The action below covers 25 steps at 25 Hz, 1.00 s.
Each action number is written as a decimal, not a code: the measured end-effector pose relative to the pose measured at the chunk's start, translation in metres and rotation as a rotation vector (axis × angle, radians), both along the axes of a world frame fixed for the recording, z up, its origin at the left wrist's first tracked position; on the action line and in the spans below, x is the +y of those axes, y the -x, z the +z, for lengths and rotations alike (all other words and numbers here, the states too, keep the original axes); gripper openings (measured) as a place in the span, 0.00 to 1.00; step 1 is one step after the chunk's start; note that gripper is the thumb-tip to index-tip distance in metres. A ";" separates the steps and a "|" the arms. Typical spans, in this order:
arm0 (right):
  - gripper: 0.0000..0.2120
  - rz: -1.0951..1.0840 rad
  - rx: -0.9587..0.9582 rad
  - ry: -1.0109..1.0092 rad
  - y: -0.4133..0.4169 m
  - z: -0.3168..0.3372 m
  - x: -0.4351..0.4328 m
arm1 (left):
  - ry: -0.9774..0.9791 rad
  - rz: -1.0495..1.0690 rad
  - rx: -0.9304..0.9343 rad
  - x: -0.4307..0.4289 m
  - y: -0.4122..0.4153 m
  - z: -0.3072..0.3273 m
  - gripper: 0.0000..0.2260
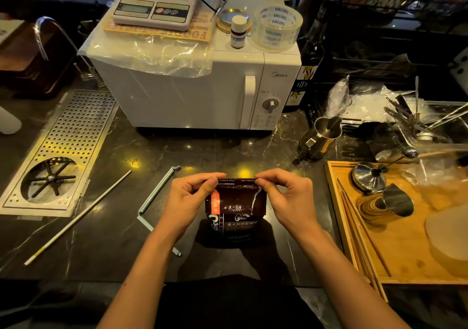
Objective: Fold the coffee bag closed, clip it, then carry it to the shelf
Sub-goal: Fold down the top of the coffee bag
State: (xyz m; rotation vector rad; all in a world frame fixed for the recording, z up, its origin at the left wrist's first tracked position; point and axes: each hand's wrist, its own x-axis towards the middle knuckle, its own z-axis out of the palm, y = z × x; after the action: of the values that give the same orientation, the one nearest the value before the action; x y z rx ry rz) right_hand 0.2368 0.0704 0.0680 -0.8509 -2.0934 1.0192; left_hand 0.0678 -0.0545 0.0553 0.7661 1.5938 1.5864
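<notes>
Dark marble counter (152, 151), coffee bag (235, 214) upright at ctr. Your left hand (188, 199) & right hand (286, 197) pinch its top corners: fold step. Next, I'd say: roll down, then reach clip (157, 194) just left.

We stand at a café bar counter: a dark marble worktop (106, 230) with a built-in pitcher rinser (57, 156), steel milk jugs (320, 138), a scale (154, 9) and 1 microwave (197, 85).

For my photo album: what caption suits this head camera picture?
Both hands, left and right, pinch the coffee bag's top on a dark counter, clip waiting nearby.
</notes>
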 end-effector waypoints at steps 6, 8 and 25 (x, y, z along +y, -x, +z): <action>0.08 -0.018 0.060 0.012 -0.002 -0.006 -0.002 | 0.024 -0.037 0.035 -0.005 -0.001 -0.002 0.08; 0.09 -0.022 0.076 0.057 0.001 -0.007 -0.002 | 0.027 -0.049 0.027 -0.007 0.000 -0.003 0.08; 0.11 0.120 0.030 0.210 0.011 -0.010 -0.008 | 0.089 0.064 0.365 0.002 -0.016 -0.006 0.06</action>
State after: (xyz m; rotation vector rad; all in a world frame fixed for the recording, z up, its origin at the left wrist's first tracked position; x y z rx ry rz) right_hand 0.2256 0.0619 0.0580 -0.8128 -2.0577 1.3261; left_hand 0.0837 -0.0523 0.0493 1.0077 1.9509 1.4676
